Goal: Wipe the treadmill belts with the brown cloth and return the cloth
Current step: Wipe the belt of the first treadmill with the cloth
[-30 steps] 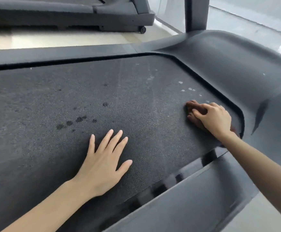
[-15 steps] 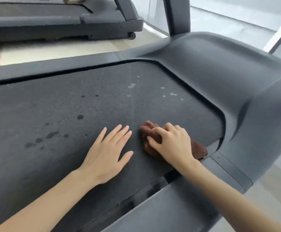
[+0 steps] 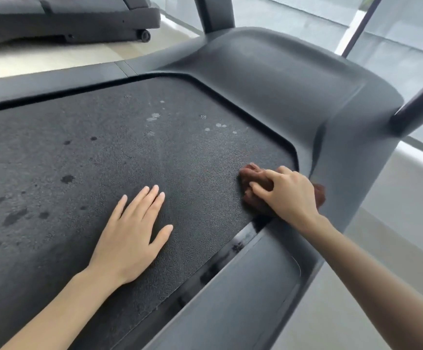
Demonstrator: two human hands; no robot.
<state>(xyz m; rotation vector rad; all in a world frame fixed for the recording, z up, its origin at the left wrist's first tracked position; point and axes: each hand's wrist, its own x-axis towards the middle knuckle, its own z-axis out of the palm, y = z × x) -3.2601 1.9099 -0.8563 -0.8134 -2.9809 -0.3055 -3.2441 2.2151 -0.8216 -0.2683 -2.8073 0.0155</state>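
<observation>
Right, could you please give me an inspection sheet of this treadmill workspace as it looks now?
Surface: treadmill belt, dark and textured; dark spots toward the left, pale spots nearer the front cover.
Job's things: brown cloth, bunched on the belt's right end beside the cover.
Clutter: nothing seen.
Hands: left hand lies flat on the belt, fingers straight; right hand grips the cloth and presses it to the belt.
Cables: nothing seen.
Surroundings: second treadmill behind on a pale floor; glass panels to the right.
</observation>
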